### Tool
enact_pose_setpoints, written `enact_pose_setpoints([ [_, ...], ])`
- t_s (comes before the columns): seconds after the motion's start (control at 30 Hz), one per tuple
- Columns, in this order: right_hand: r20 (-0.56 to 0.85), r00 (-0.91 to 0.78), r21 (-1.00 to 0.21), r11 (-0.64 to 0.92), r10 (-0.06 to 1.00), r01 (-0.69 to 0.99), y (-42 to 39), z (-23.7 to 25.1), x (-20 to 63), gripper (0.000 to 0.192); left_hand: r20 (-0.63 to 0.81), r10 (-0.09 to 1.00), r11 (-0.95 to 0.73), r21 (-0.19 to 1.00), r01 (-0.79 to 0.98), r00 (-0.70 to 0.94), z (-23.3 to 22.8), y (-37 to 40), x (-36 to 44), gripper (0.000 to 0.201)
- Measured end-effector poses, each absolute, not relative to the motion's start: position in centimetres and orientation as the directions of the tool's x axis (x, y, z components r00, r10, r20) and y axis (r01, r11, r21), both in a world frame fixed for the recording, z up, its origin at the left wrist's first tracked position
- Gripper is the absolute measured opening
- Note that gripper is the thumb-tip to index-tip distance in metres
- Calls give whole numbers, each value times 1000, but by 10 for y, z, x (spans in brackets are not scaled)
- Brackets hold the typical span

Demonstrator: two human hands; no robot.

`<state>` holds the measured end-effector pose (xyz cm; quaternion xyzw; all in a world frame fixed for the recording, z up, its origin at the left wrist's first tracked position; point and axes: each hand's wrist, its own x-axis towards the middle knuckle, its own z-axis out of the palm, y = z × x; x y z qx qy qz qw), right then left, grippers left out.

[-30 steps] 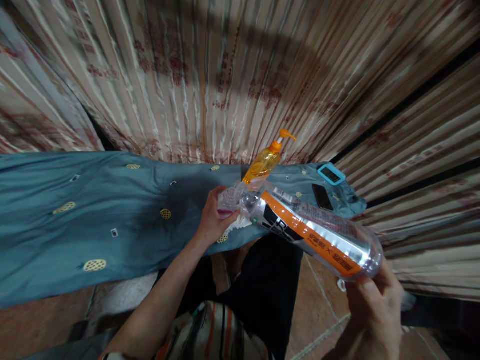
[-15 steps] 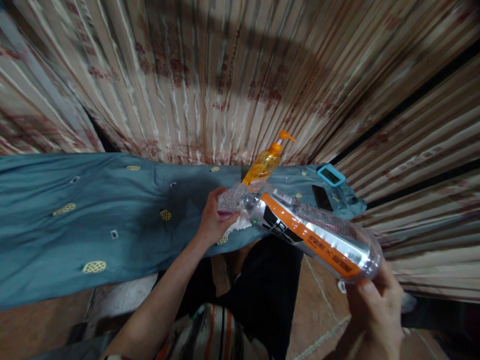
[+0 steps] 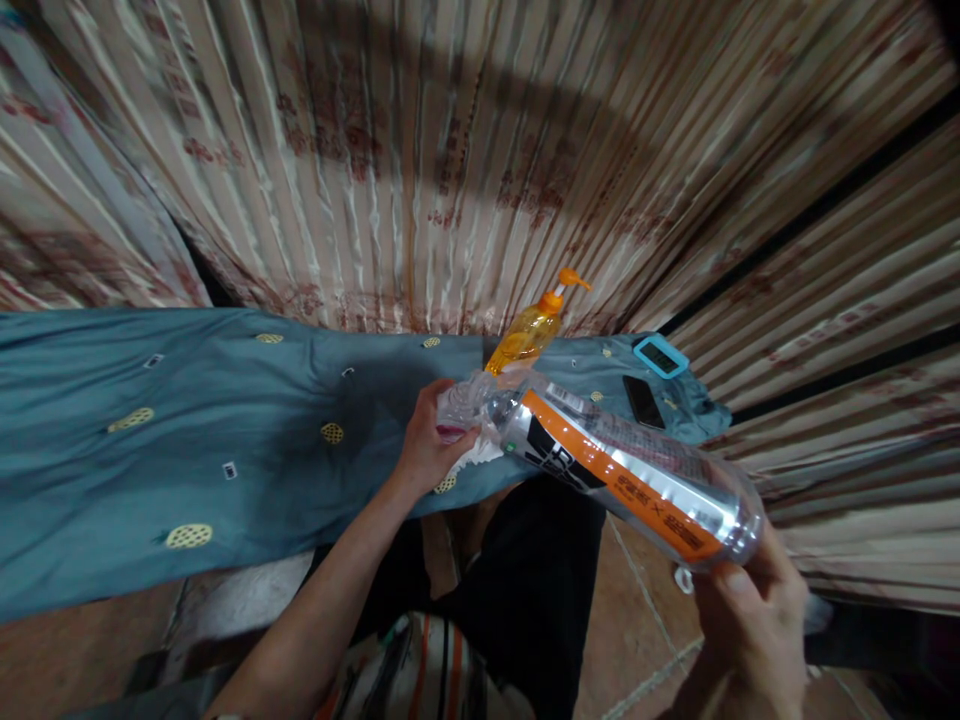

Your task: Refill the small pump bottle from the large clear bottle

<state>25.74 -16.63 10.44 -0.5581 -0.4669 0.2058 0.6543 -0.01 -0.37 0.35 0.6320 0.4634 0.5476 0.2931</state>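
Note:
My right hand point(image 3: 750, 620) grips the base of a large plastic bottle point(image 3: 630, 475) with a silver, orange and black label, tilted with its neck pointing up and left. At that neck, my left hand point(image 3: 424, 445) clutches a small clear crumpled plastic container point(image 3: 465, 400), over the front edge of a table covered in teal cloth point(image 3: 187, 430). A scrap of white tissue point(image 3: 472, 455) shows under my left hand. Just behind stands an orange pump bottle point(image 3: 529, 330).
On the cloth's right end lie a black phone point(image 3: 643, 400) and a small teal-framed digital device point(image 3: 660, 355). Striped patterned curtains point(image 3: 450, 150) hang behind and to the right. Below are my dark-clothed legs and a tiled floor point(image 3: 645, 620).
Nothing has moved beyond a slight shift of the camera; both hands keep the same hold.

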Motion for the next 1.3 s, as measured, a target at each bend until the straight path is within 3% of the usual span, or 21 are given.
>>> enact_pose_setpoints([
  [1.3, 362, 445, -927, 267, 819, 263, -170, 100, 268, 69, 393, 919, -378, 894, 242, -18, 5, -4, -1, 65],
])
